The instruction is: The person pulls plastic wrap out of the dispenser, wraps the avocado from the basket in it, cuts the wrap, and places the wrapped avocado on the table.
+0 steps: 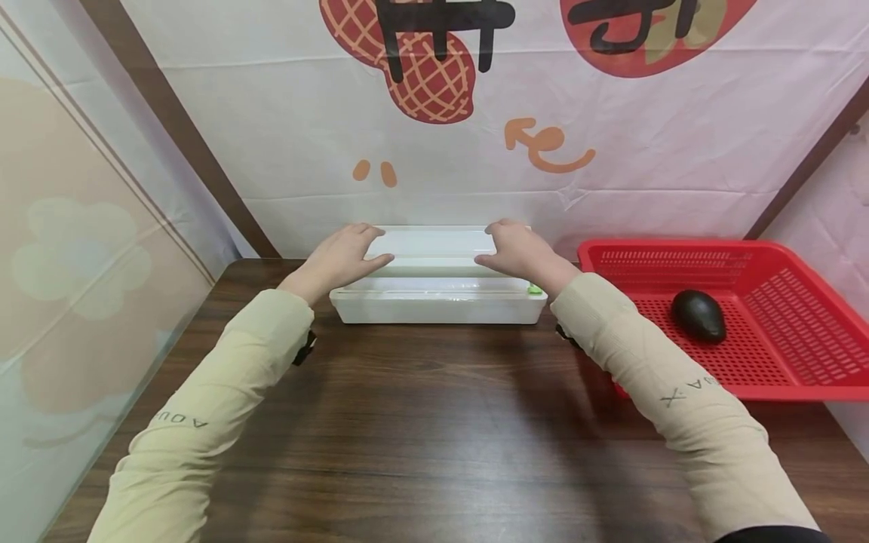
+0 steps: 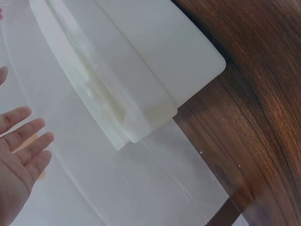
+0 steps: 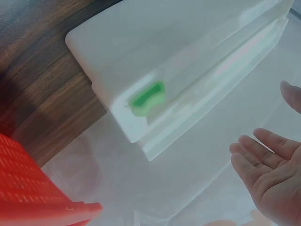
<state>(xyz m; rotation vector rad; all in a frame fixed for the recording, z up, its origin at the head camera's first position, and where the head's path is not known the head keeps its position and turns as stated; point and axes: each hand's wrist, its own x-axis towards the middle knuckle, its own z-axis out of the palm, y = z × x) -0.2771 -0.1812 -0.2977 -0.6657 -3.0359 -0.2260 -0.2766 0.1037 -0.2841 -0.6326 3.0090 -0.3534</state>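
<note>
Over brown tabletop [image 1: 434, 430], has L hand [image 1: 342, 260] & R hand [image 1: 523, 253] by opp. ends of white box [image 1: 437, 309], each w/ grip spread & empty, w/ red basket [image 1: 679, 246] holding avocado [image 1: 699, 317] at R.

Left sleeve [image 1: 217, 385] says "AQU…", right sleeve [image 1: 679, 407] "…UA X", both upside down; black characters [image 1: 444, 15] on the wall sheet [image 1: 462, 181] are cut off, can't read em.

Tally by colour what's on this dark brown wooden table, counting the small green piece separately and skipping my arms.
White: 1, long rectangular box
Red: 1, perforated plastic basket
Black: 1, oval avocado-like object
Green: 1, small piece at the box's right end
Total: 4
</note>
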